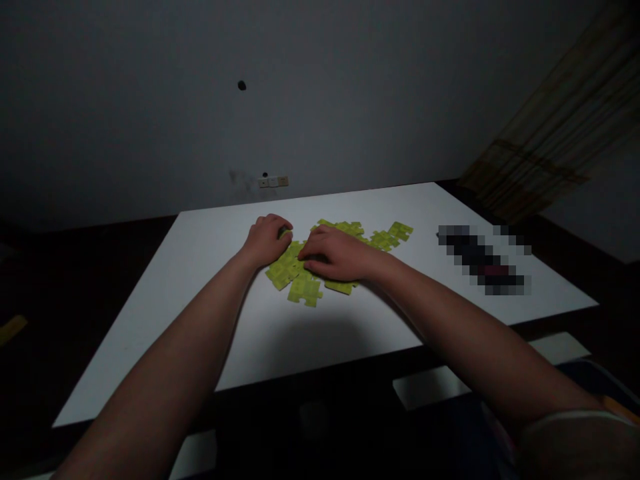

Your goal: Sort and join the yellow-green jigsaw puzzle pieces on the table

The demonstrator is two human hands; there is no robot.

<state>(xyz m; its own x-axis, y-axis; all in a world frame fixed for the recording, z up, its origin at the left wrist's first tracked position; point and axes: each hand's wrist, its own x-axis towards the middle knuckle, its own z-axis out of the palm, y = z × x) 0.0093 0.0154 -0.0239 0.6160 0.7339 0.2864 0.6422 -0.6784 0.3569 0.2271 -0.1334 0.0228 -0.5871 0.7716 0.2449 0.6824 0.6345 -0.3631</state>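
Yellow-green jigsaw puzzle pieces [306, 289] lie in a loose, overlapping heap on the white table [320, 340]. At the heap's left side is my left hand [265, 241], its fingers curled. A bit of a puzzle piece [283, 233] shows between its thumb and fingers. My right hand [337, 255] rests palm down over the middle of the heap, thumb and forefinger apart, fingertips touching pieces. It hides some of the pieces beneath it. A few more pieces [400, 231] trail off to the right, beyond my right wrist.
A dark, pixelated object [480, 260] lies on the right part of the table. Behind the table stands a grey wall [350, 100] with a socket panel [273, 181]. A curtain [540, 153] hangs at the right. Below the near edge is a pale surface [430, 387].
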